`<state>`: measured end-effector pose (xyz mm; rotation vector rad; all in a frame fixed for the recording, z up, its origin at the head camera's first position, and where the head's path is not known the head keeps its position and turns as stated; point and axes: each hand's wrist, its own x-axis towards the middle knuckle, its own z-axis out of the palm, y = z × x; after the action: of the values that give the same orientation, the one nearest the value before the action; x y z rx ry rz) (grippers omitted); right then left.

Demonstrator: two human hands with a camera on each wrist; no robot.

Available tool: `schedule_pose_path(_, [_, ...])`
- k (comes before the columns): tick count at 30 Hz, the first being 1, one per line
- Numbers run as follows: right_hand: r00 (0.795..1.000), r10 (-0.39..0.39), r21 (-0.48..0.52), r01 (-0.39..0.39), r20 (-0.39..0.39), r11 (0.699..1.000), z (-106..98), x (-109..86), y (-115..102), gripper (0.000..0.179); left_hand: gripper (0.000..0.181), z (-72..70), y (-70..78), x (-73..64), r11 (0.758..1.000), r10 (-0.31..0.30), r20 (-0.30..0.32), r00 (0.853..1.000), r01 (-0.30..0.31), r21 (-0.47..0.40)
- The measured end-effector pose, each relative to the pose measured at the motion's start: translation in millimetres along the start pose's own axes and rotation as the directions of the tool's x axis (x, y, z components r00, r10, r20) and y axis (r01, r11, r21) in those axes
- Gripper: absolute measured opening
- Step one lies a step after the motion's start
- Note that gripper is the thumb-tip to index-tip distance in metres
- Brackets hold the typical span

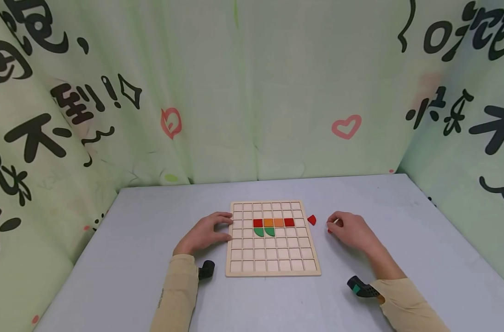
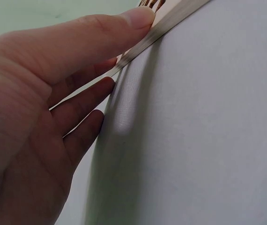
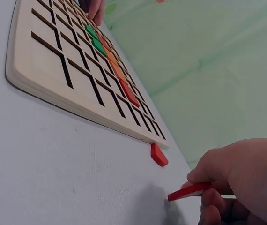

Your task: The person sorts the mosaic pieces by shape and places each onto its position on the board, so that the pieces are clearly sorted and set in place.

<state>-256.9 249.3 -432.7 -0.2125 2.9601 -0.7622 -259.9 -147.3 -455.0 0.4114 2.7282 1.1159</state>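
A wooden grid board (image 1: 272,274) lies flat on the table. My left hand (image 1: 204,234) rests against its left edge, thumb and fingertips touching the rim with the fingers fairly straight. In the right wrist view, my right hand (image 3: 246,178) pinches a thin red tile (image 3: 189,191) between thumb and fingers, just right of the board. A loose red fan-shaped tile (image 1: 312,220) lies beside the board's right edge. Within the grid, one row has a red square tile (image 1: 258,223), two orange tiles (image 1: 273,222) and another red square (image 1: 289,222). Below sit two green quarter-round tiles (image 1: 264,231).
A pale table (image 1: 161,295) spreads around the board. Light green curtains (image 1: 219,115) with dark lettering and red hearts hang behind the table and on both sides. A black wrist device is on each forearm, at the beige sleeves (image 1: 177,288).
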Motion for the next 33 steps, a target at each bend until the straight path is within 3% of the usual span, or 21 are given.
schedule_pose_path(4, [1.0,0.026,-0.003,-0.026,0.018,1.0,0.0,1.4,1.8,0.028,0.044,0.2,-1.0,0.4,1.0,0.011,0.003,1.0,-0.011,0.003])
schedule_pose_path(9, [0.998,0.019,0.073,-0.023,0.057,0.997,2.6,3.6,3.0,0.045,0.044,-0.2,-1.3,0.4,1.0,0.02,0.004,1.0,-0.02,0.003])
schedule_pose_path(16, [0.988,-0.122,0.125,0.11,0.097,0.986,0.4,2.6,8.5,0.033,0.044,-1.6,-0.3,-0.7,0.999,0.041,-0.009,0.999,-0.041,-0.003])
schedule_pose_path(24, [0.965,-0.259,0.114,0.253,0.041,0.961,10.5,3.7,10.1,0.031,0.044,-1.2,1.1,-0.7,1.0,0.024,-0.006,1.0,-0.024,-0.002])
schedule_pose_path(33, [0.975,-0.224,0.094,0.224,-0.004,0.97,14.2,3.8,7.2,0.027,0.044,-0.2,-0.1,-0.8,1.0,0.019,-0.003,1.0,-0.019,-0.009])
